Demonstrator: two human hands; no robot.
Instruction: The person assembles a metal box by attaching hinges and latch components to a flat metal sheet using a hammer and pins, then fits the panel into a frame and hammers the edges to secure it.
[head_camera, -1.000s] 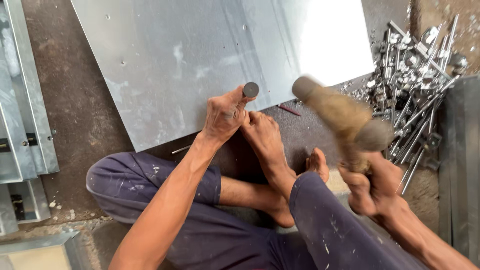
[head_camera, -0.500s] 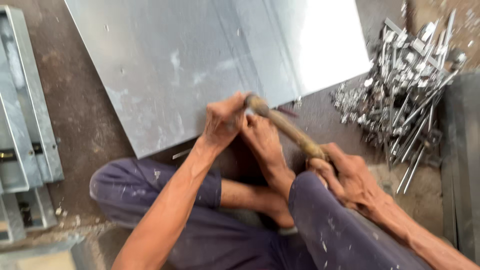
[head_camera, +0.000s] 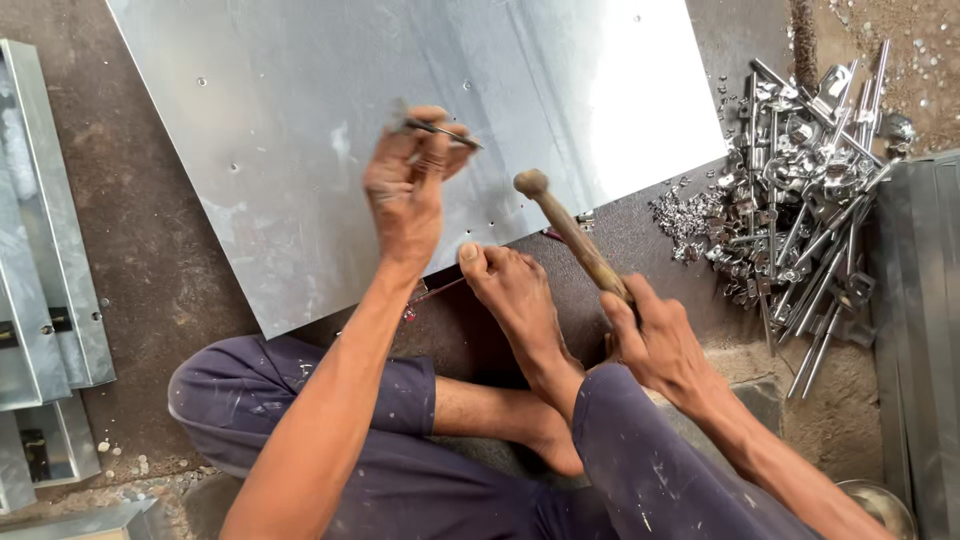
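Observation:
A large shiny metal sheet (head_camera: 300, 130) lies on the dark floor, dotted with small punched holes. My left hand (head_camera: 408, 190) is raised over the sheet and grips a thin metal punch (head_camera: 440, 130) between the fingers. My right hand (head_camera: 660, 340) holds the wooden handle of a hammer (head_camera: 570, 230), its head resting low near the sheet's front edge. My bare foot (head_camera: 515, 300) presses down by that edge, between the two hands.
A pile of shiny metal rods and brackets (head_camera: 800, 190) lies at the right, with metal shavings (head_camera: 680, 215) beside it. Grey metal channels (head_camera: 40, 250) sit at the left. More metal pieces (head_camera: 925, 330) stand along the right edge.
The hammer struck the punch at the sheet's front edge, then came off it. My left hand has lifted the punch and moved it further onto the sheet.

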